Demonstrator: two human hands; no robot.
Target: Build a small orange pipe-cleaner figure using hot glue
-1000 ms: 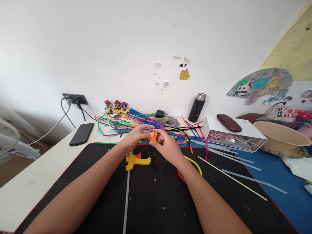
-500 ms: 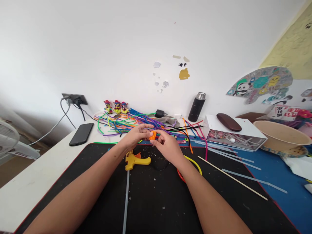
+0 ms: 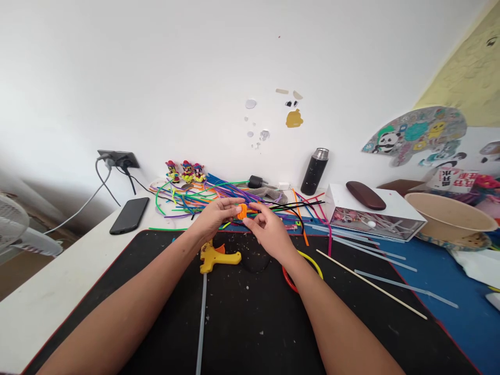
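A small orange pipe-cleaner coil (image 3: 242, 211) is pinched between the thumb and fingers of my left hand (image 3: 214, 219), above the far part of the black mat. Close on its right is my right hand (image 3: 269, 232), thumb and index finger parted beside the coil; whether a fingertip still touches it I cannot tell. Below the hands lies a yellow glue gun (image 3: 221, 258) with a long translucent glue stick (image 3: 202, 323) coming out of it. A pile of coloured pipe cleaners (image 3: 219, 195) spreads behind the hands.
On the left are a phone (image 3: 129, 215) and a fan (image 3: 19, 224). Three small figures (image 3: 187, 171) stand by the wall. To the right are a black flask (image 3: 314, 172), a white box (image 3: 394, 208), a beige bowl (image 3: 449, 213), a wooden stick (image 3: 371, 284) and loose glue sticks (image 3: 406, 288).
My right thumb and index finger have moved apart and slightly away from the orange coil. The left hand keeps hold of it, and more of the coil shows.
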